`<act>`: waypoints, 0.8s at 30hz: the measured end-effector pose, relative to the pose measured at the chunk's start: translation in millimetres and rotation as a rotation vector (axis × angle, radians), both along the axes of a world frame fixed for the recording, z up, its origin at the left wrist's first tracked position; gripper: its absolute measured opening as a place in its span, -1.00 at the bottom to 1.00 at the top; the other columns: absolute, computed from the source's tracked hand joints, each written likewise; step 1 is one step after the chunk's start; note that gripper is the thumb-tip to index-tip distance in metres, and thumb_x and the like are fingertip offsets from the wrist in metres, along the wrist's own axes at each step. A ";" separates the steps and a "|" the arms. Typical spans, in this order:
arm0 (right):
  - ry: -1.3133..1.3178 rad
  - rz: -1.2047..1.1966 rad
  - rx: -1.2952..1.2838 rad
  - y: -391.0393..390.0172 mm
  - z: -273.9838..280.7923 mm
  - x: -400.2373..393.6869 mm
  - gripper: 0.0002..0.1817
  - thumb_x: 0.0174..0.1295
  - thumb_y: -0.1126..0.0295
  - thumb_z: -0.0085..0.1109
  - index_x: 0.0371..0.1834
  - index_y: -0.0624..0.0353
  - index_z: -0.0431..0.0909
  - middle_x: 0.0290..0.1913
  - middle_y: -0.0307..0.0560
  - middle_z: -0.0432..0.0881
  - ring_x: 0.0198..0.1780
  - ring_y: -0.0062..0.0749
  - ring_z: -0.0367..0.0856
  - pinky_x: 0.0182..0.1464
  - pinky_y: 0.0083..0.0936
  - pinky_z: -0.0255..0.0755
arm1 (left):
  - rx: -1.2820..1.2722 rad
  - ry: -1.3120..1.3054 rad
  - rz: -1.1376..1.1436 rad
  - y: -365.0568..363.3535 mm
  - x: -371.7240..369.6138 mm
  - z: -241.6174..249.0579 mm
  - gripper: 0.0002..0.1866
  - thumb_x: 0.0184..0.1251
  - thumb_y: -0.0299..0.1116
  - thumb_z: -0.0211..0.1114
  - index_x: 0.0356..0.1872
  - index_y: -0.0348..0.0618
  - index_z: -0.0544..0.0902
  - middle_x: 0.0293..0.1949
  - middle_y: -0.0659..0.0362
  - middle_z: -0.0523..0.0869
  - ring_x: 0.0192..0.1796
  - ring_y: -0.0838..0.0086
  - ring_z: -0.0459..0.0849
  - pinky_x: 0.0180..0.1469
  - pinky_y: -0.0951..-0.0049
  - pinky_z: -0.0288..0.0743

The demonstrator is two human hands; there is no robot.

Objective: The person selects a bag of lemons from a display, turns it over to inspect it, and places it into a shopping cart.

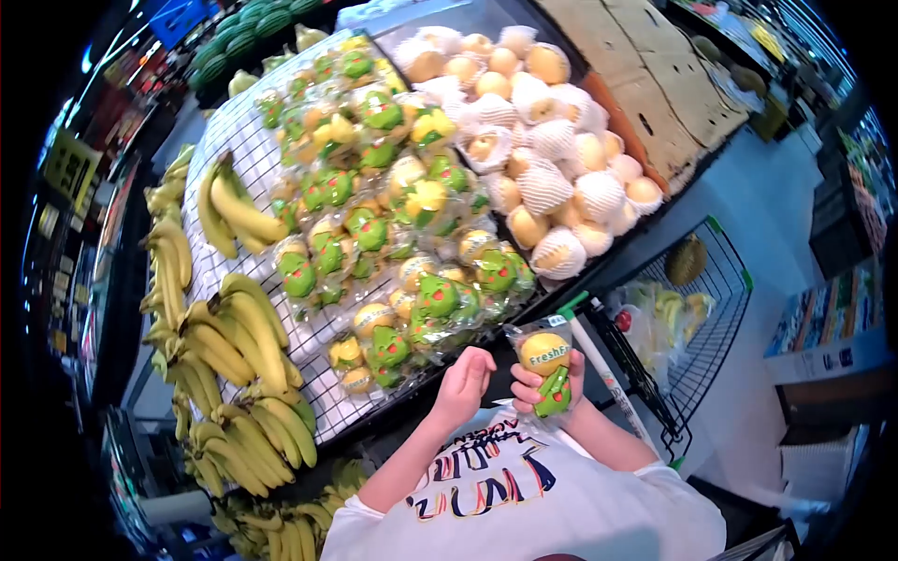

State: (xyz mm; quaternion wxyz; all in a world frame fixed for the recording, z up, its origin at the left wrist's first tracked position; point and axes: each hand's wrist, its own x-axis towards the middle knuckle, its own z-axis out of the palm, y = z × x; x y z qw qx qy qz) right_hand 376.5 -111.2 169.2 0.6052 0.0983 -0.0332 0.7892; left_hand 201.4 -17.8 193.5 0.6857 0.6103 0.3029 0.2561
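My right hand (572, 376) grips a small clear bag holding a yellow lemon-like fruit (545, 360), printed with "Fresh" lettering and a green cartoon shape. Beside it, my left hand (465, 381) is curled closed in front of my chest, with no object showing in its fingers. Just beyond both hands, many matching bagged yellow fruits (369, 229) lie heaped on a white wire-grid display (323, 411).
Bunches of bananas (248, 337) line the display's left side. Pale round fruits in white foam nets (552, 178) fill the bin behind. At right stands a shopping cart (734, 309) with bagged produce and a brown spiky fruit (686, 260). Watermelons (245, 35) sit far back.
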 end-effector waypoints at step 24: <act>-1.822 -0.678 0.247 234.8 135.0 -144.4 -0.11 0.12 0.55 0.41 0.53 0.01 0.15 0.19 -0.06 0.52 0.19 -0.38 0.54 0.26 -0.41 0.42 | 1.197 0.307 0.225 89.9 -110.4 -34.3 -0.52 0.10 -0.39 0.33 0.13 -0.04 0.57 0.16 0.16 0.58 0.27 0.25 0.49 0.52 -0.05 0.14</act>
